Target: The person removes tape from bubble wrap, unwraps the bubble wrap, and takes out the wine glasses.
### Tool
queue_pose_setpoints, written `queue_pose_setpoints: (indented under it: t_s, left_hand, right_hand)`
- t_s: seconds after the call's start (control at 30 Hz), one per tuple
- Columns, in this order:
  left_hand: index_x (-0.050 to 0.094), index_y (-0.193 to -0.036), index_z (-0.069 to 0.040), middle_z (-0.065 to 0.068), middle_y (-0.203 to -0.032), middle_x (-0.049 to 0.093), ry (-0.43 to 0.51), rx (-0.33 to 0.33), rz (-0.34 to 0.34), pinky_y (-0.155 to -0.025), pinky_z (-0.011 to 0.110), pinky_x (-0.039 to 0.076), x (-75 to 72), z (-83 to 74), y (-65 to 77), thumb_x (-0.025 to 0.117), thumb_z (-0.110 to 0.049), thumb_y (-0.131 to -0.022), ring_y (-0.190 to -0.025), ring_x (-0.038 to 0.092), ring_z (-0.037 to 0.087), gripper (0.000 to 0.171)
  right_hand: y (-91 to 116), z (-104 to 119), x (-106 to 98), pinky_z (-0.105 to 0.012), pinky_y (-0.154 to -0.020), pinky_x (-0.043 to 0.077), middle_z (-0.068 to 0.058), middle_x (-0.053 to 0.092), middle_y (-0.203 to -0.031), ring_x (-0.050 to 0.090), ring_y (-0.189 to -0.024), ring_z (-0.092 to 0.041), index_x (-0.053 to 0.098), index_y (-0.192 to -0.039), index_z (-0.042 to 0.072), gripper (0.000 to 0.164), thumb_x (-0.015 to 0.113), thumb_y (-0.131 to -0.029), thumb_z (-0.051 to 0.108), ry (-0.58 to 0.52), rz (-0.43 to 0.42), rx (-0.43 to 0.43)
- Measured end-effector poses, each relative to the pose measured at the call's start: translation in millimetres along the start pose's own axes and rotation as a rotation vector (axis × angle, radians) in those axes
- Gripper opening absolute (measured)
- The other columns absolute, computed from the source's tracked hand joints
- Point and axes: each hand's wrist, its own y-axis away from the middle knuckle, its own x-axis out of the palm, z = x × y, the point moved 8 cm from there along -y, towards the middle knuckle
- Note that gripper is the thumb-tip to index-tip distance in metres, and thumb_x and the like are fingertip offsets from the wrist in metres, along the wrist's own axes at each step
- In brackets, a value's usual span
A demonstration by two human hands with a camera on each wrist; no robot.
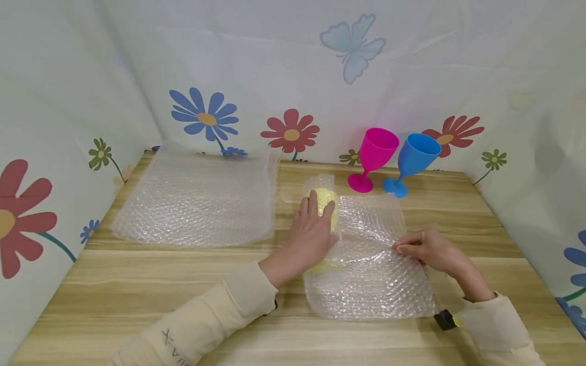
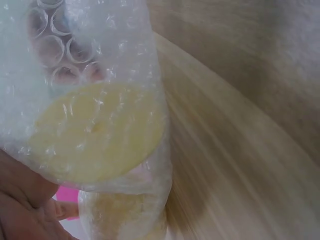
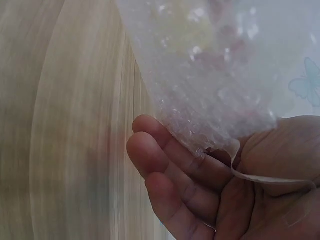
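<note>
A yellow goblet [image 1: 327,199] lies on its side, rolled in the left part of a bubble wrap sheet [image 1: 371,290]. My left hand [image 1: 311,231] grips it through the plastic, fingers over the bowl. Its round foot [image 2: 100,132] shows through the bubbles in the left wrist view, and part of the stem is hidden by the hand. On the right, my right hand [image 1: 430,249] pinches the loose edge of the sheet between thumb and fingers, drawing creases toward it. In the right wrist view, gathered plastic [image 3: 200,115] runs into the fingers.
Behind the sheet stand a pink goblet [image 1: 375,152] and a blue goblet [image 1: 415,157], both upright. More bubble wrap [image 1: 197,203] lies flat on the left side of the wooden table [image 1: 137,290]. A flowered cloth [image 1: 256,66] hangs around the back and sides.
</note>
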Motion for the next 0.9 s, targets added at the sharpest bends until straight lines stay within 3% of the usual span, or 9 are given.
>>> queue_pose_setpoints:
  t_s: [0.07, 0.2, 0.3, 0.43, 0.67, 0.9]
  left_hand:
    - [0.032, -0.161, -0.012, 0.033, -0.166, 0.01, 0.008, -0.004, -0.002, -0.118, 0.051, 0.033, 0.8, -0.7, -0.2, 0.072, -0.043, -0.096, -0.149, 0.023, 0.045, 0.082]
    - [0.036, -0.158, -0.011, 0.033, -0.162, 0.019, 0.044, -0.012, -0.043, -0.115, 0.047, 0.037, -1.0, -0.1, -1.3, 0.08, -0.039, -0.091, -0.144, 0.03, 0.044, 0.085]
    - [0.04, -0.152, -0.011, 0.027, -0.153, 0.031, 0.112, -0.047, -0.088, -0.094, 0.038, 0.053, -3.8, 4.9, -3.4, 0.087, -0.032, -0.085, -0.132, 0.039, 0.039, 0.085]
    - [0.041, -0.149, -0.011, 0.022, -0.143, 0.034, 0.194, -0.095, -0.103, -0.069, 0.028, 0.053, -4.2, 11.5, -5.5, 0.091, -0.026, -0.08, -0.123, 0.041, 0.037, 0.087]
    - [0.04, -0.151, -0.012, 0.022, -0.148, 0.033, 0.188, -0.088, -0.132, -0.068, 0.031, 0.051, 1.1, 5.0, -1.0, 0.088, -0.027, -0.082, -0.126, 0.042, 0.037, 0.085]
    - [0.038, -0.152, -0.012, 0.022, -0.158, 0.023, 0.311, -0.089, -0.162, -0.077, 0.034, 0.056, 7.8, -5.4, 0.3, 0.087, -0.022, -0.084, -0.135, 0.036, 0.036, 0.085]
  right_hand:
    - [0, -1, -1, -0.025, -0.054, 0.046, -0.008, 0.071, -0.095, 0.05, -0.061, -0.013, 0.075, -0.117, -0.005, 0.026, 0.068, -0.1, 0.014, 0.0, 0.003, -0.005]
    - [1, -4, -4, -0.024, -0.055, 0.046, -0.008, 0.071, -0.095, 0.05, -0.062, -0.013, 0.075, -0.117, -0.004, 0.026, 0.069, -0.1, 0.015, 0.009, 0.006, -0.005]
    - [1, -5, -7, -0.024, -0.055, 0.045, -0.007, 0.071, -0.095, 0.051, -0.062, -0.013, 0.075, -0.117, -0.004, 0.026, 0.069, -0.1, 0.015, 0.014, 0.003, -0.001]
    - [2, -6, -12, -0.023, -0.055, 0.044, -0.007, 0.071, -0.093, 0.05, -0.062, -0.012, 0.075, -0.117, -0.005, 0.026, 0.07, -0.099, 0.013, 0.012, 0.006, 0.0]
    - [4, -7, -21, -0.022, -0.055, 0.044, -0.007, 0.069, -0.092, 0.05, -0.063, -0.01, 0.073, -0.117, -0.009, 0.025, 0.068, -0.099, 0.008, 0.011, 0.035, -0.033]
    - [9, -14, -35, -0.023, -0.055, 0.044, -0.005, 0.065, -0.086, 0.05, -0.063, -0.011, 0.07, -0.119, -0.012, 0.027, 0.066, -0.1, 0.007, 0.003, 0.062, -0.025]
